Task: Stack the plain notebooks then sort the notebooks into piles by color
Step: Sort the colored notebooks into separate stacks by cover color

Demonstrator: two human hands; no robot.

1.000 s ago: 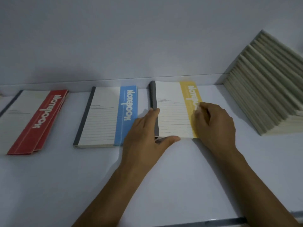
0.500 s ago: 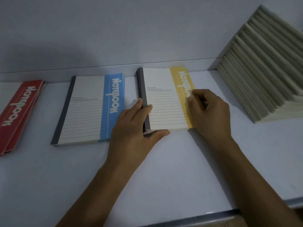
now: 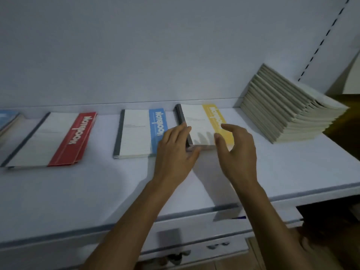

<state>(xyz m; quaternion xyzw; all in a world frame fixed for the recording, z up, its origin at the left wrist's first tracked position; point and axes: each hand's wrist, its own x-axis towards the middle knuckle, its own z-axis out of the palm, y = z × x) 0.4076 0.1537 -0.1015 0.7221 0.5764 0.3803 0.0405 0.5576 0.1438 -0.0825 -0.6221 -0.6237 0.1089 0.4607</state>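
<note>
1. Head view, direction: the yellow notebook pile lies flat on the white shelf with its long axis running near to far. Its far end leans slightly left, the dark spine is on the left and the yellow strip on the right.
2. The blue notebook just to its left and the red notebook pile further left lie the same way, spine left and coloured strip right.
3. Count: three coloured piles lie in a row, and a fourth bluish one is cut off at the left edge. The red covers are fanned, at least two. The plain notebooks form one leaning stack at the far right, perhaps a dozen or more, but blur prevents a firm count.
4. The left hand reaches forward with fairly straight fingers along the yellow pile's spine edge and its thumb at the near left corner, gripping nothing.
5. The right hand hovers over the yellow strip with loosely curved fingers, holding nothing.
</note>
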